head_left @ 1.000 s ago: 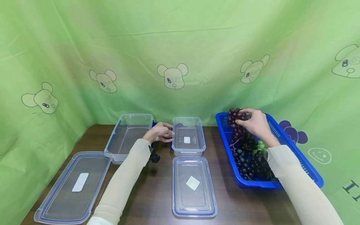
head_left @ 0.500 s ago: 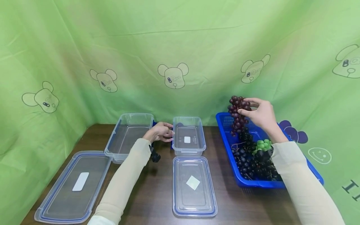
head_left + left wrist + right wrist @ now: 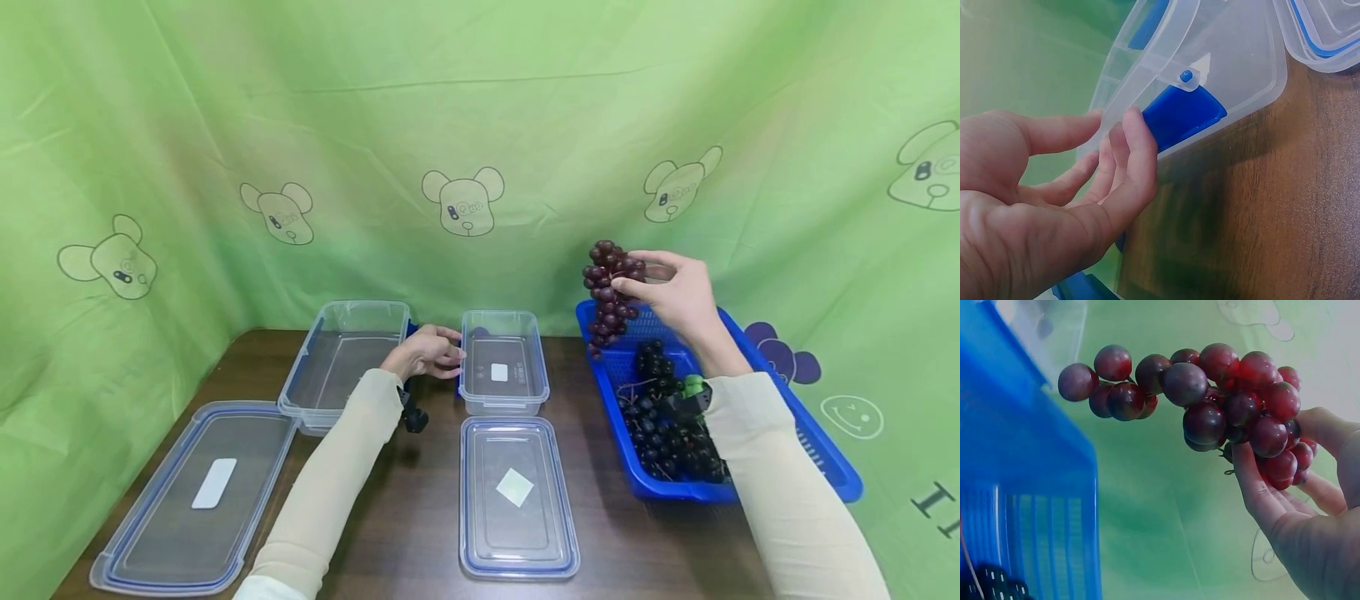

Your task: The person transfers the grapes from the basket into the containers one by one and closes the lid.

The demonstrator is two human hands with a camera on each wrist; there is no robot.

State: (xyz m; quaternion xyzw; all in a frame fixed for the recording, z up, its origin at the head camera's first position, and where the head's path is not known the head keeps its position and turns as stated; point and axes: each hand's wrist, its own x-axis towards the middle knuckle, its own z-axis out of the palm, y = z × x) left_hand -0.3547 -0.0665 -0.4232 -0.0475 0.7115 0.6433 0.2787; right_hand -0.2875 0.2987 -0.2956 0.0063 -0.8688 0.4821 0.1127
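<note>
A bunch of dark red grapes (image 3: 609, 296) hangs from my right hand (image 3: 675, 300), which pinches its upper part between thumb and fingers. In the right wrist view the grapes (image 3: 1241, 400) are level with the blue basket's edge. My left hand (image 3: 429, 353) is at the left side of a small clear plastic container (image 3: 501, 404). In the left wrist view its loosely bent fingertips touch the container wall (image 3: 1247, 56) beside a blue latch (image 3: 1179, 112). Black grapes (image 3: 652, 433) and a partly hidden green bunch (image 3: 692, 385) lie in the blue basket (image 3: 626, 454).
A larger clear container (image 3: 337, 367) stands left of my left hand. Its size of lid (image 3: 240, 533) lies in front, and a smaller lid (image 3: 517, 537) lies before the small container. A green curtain (image 3: 465, 108) closes off the back of the wooden table (image 3: 405, 517).
My right hand has lifted the red grapes up out of the basket, then moved slightly left with them, over the basket's back left corner. The left hand has stayed in place.
</note>
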